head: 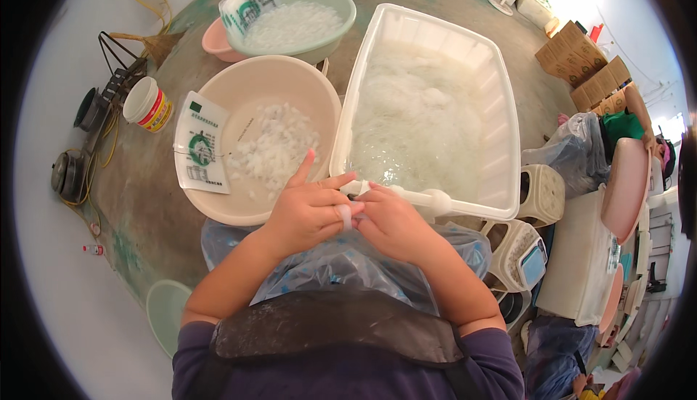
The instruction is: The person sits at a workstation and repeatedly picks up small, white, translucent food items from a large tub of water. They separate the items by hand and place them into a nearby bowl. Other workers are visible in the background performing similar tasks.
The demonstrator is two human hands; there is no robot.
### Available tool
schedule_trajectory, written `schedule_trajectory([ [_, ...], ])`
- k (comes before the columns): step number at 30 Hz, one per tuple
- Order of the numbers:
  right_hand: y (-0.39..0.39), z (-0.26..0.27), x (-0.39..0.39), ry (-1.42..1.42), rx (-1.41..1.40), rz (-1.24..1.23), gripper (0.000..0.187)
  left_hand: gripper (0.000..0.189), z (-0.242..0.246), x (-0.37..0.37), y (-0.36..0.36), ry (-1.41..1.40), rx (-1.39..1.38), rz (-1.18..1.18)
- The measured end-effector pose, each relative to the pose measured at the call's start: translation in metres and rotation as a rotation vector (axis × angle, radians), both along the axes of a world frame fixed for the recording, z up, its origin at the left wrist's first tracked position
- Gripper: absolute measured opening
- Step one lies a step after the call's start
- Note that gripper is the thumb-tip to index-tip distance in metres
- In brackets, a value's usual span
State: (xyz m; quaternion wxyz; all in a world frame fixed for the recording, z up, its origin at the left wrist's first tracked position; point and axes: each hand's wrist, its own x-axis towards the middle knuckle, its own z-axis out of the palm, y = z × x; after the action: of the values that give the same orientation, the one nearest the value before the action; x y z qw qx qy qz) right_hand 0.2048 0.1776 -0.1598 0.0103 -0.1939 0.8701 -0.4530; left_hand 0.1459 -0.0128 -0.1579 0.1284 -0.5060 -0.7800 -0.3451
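My left hand (313, 204) and my right hand (386, 220) meet over the near left corner of a white plastic tub (506, 128). Whitish soft pieces lie at the fingers of both hands, and one pale piece wraps a left finger. A small dark thing shows between the hands; I cannot tell what it is. The tub holds cloudy water with pale stringy matter (430, 100). Left of it, a beige round basin (218, 84) holds a pile of small white pieces (277, 138). A printed plastic bag (201, 144) leans on the basin's left side.
Behind stands a green basin (346, 13) of white pieces, beside a pink basin (215, 40). A lidded bucket (147, 103) is at left. Plastic stools (547, 196) stand at right, near a person (621, 125) by a tilted pink basin (626, 187). Cardboard boxes (572, 54) are stacked beyond.
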Motion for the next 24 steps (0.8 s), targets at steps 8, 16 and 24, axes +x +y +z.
schedule_trajectory([
  [8,0.008,0.0,0.013,-0.316,-0.512,-0.098,0.014,0.008,0.006,0.016,0.004,-0.657,0.351,-0.085],
  [16,-0.005,0.004,0.009,-0.035,-0.166,0.036,0.018,0.014,0.004,0.035,0.008,-0.942,0.585,-0.041],
  [24,0.004,0.006,0.013,-0.108,-0.35,-0.135,0.014,0.021,-0.015,-0.004,-0.026,-1.503,0.699,-0.465],
])
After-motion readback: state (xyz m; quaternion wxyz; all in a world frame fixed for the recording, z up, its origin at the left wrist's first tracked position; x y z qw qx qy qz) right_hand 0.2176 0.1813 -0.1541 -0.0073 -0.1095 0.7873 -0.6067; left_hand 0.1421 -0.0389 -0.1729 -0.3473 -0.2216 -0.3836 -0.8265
